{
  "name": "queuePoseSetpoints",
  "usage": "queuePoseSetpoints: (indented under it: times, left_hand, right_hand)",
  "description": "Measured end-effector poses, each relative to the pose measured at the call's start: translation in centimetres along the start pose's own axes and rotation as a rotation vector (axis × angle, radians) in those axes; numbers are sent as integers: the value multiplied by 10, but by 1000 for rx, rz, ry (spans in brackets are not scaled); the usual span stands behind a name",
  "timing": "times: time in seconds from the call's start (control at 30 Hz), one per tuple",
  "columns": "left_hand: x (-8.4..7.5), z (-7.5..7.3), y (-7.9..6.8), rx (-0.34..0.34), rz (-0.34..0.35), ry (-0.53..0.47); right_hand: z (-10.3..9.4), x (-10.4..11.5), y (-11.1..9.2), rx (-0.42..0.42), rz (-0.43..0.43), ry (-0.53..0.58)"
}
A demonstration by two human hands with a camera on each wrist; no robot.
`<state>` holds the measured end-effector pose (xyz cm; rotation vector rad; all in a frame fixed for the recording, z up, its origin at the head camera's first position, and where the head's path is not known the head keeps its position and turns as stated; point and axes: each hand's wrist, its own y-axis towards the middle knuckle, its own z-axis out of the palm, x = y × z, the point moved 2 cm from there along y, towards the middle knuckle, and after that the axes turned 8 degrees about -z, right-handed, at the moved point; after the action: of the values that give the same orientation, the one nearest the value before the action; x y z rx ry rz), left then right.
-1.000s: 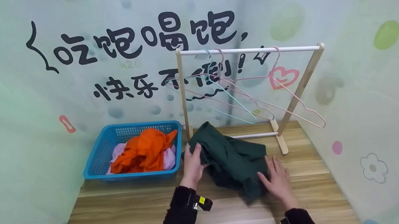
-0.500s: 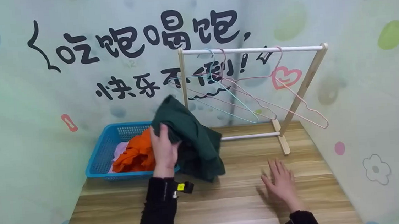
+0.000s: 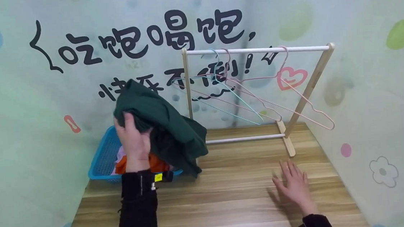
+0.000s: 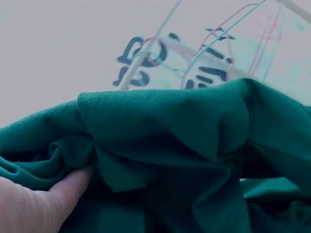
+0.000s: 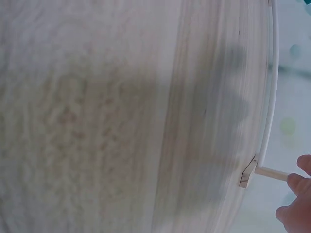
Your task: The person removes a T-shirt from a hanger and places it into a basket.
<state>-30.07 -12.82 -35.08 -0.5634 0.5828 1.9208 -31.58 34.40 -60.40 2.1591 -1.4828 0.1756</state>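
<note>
A bunched dark green garment [image 3: 166, 116] hangs from my left hand [image 3: 134, 142], which grips it by one end above the basket. In the left wrist view the thumb presses into the folds of the green cloth [image 4: 160, 126]; the other fingers are hidden. The blue plastic basket [image 3: 99, 154] lies below, partly covered by the hand and the garment. Inside it show an orange cloth [image 3: 159, 162] and a bit of pale lilac cloth [image 3: 119, 156]. My right hand [image 3: 295, 185], fingers spread, holds nothing over the right part of the table.
A small wooden clothes rack [image 3: 310, 87] with white bars stands at the back right. From its top bar hang a light blue hanger [image 3: 238, 98] and pink hangers [image 3: 309, 105]. The wood-grain table [image 3: 223, 202] is enclosed by printed walls [image 3: 376, 89].
My left hand has lifted the green garment off the table and carried it left and up, over the basket. The right hand has parted from the cloth and shifted slightly right.
</note>
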Motion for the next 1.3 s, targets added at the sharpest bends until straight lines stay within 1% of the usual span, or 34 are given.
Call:
queuePoseSetpoints:
  times: [0.13,0.2,0.27,0.33,0.37,0.43,0.47,0.53,0.6,0.73,0.8,0.87,0.93,1.0,1.07,1.13,1.23,1.3]
  left_hand:
    - [-11,-2,4,-11,67,-52]
    - [-15,-4,6,-18,117,-56]
    - [-18,-5,8,-25,174,-29]
    - [-20,-8,10,-31,220,33]
    - [-20,-10,11,-42,243,94]
    - [-20,-17,13,-114,261,282]
    - [-18,-21,15,-144,258,382]
    - [-13,-32,19,-206,230,613]
    - [-5,-45,24,-246,220,840]
    - [20,-76,34,-213,266,1217]
    - [35,-94,35,-201,264,1381]
    - [48,-112,34,-181,236,1519]
    - [60,-128,30,-169,195,1633]
    - [70,-141,26,-145,154,1737]
    - [78,-150,23,-113,97,1835]
    - [85,-156,21,-79,6,1926]
    - [94,-163,18,-24,-174,2038]
    - [98,-165,15,3,-285,2090]
  right_hand:
    - [2,-3,-2,-1,2,-1]
    - [2,-4,-2,1,5,-1]
    - [2,-5,-3,10,13,-1]
    - [1,-5,-4,18,21,5]
    - [1,-6,-4,22,26,7]
    - [1,-6,-5,34,35,1]
    - [1,-6,-5,37,38,-1]
    - [1,-6,-6,35,42,-7]
    - [1,-7,-7,31,45,-13]
    - [2,-8,-8,20,44,-7]
    - [3,-8,-9,22,45,-6]
    - [4,-9,-11,26,45,-5]
    - [4,-9,-12,26,46,-2]
    - [4,-9,-13,23,44,-3]
    - [4,-9,-13,20,45,-1]
    - [4,-9,-13,24,48,-3]
    - [4,-7,-12,35,54,-3]
    - [4,-5,-11,44,55,-3]
